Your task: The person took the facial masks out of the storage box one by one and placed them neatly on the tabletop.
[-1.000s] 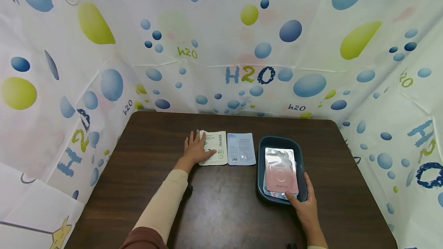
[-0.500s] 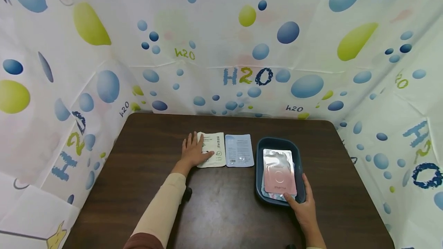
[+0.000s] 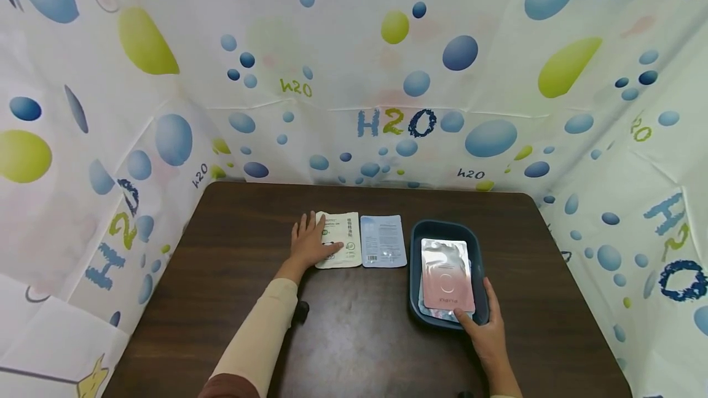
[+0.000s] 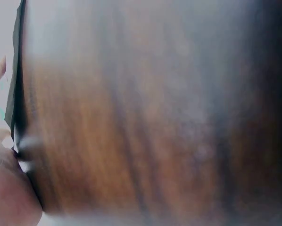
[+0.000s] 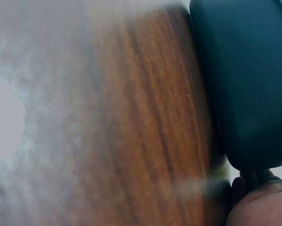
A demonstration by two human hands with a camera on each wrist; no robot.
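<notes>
In the head view, my left hand (image 3: 308, 243) lies with spread fingers on a cream flat sachet (image 3: 347, 239) with green print, covering its left side. A light-blue sachet (image 3: 384, 241) lies just to the right of it. My right hand (image 3: 488, 330) grips the near right corner of a dark blue plastic tray (image 3: 417, 281), thumb over the rim. Inside the tray a silver-and-pink sachet (image 3: 448, 275) lies on top of others, mostly hidden. The right wrist view shows the tray's outer wall (image 5: 249, 84) and part of the hand (image 5: 266, 205).
The dark brown wooden table (image 3: 359, 336) carries everything. Behind and on both sides hangs a white curtain (image 3: 343, 48) with blue and green dots. The left wrist view is mostly blurred tabletop (image 4: 122, 117).
The head view has shifted slightly. Both hands, the sachets and the tray stay in the same places relative to one another.
</notes>
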